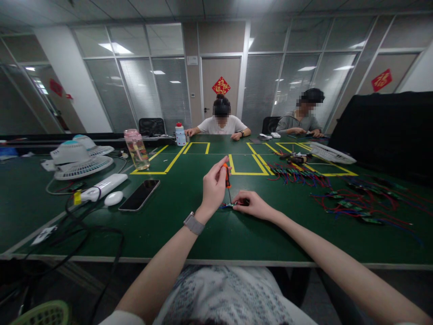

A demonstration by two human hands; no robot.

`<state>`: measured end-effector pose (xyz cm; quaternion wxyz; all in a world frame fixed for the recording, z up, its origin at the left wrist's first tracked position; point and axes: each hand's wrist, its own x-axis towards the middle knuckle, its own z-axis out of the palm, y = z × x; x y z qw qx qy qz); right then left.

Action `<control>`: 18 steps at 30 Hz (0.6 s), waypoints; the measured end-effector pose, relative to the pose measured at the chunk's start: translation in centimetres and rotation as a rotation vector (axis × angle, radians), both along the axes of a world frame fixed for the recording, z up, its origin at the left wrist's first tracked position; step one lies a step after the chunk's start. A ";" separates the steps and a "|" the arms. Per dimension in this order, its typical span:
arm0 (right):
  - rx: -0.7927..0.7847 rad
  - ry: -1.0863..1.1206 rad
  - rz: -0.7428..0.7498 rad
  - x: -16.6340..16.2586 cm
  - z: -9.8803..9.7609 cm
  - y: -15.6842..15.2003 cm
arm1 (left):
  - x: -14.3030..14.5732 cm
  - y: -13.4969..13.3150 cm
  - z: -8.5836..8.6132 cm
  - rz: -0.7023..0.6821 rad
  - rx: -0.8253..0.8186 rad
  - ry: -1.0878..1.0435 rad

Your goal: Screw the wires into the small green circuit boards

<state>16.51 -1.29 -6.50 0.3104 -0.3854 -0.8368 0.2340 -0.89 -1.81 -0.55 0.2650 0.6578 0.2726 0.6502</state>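
My left hand is wrapped round the orange and black handle of a screwdriver, held nearly upright. Its thin shaft points down at a small green circuit board low over the green table. Whether the tip sits on a screw is too small to make out. From the right, my right hand pinches the board's edge with thumb and fingertips, partly covering it. Short coloured wires show at the board's left end.
Several wired circuit boards lie on the right, beside a bundle of red and blue wires. A phone, a pink-lidded bottle, white fans and black cables are leftward. Two people sit across the table.
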 end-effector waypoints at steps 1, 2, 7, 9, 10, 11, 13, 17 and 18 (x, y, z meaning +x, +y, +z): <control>-0.003 0.002 0.000 0.0 0.0 0.0 | 0.0 -0.1 0.0 0.008 0.001 -0.006; -0.005 0.006 -0.001 0.0 -0.1 0.0 | 0.0 -0.2 0.1 0.031 0.012 0.001; -0.008 0.017 0.001 0.0 -0.2 0.0 | -0.2 -0.8 0.7 0.202 0.077 0.095; -0.006 0.017 0.003 0.1 -0.2 0.0 | -0.3 -0.8 0.8 0.202 0.063 0.103; -0.006 0.018 0.004 0.1 -0.2 0.0 | -0.4 -0.8 0.8 0.193 0.058 0.105; -0.005 0.019 0.004 0.0 -0.2 0.0 | -0.4 -0.7 0.8 0.182 0.061 0.108; 0.000 0.014 0.003 0.0 -0.1 0.0 | -0.4 -0.4 0.6 0.159 0.077 0.112; 0.005 0.004 -0.001 0.0 0.0 -0.1 | -0.2 0.3 0.1 0.078 0.033 0.052; 0.004 0.005 -0.001 0.0 0.0 -0.1 | -0.2 0.4 0.0 0.067 0.010 0.033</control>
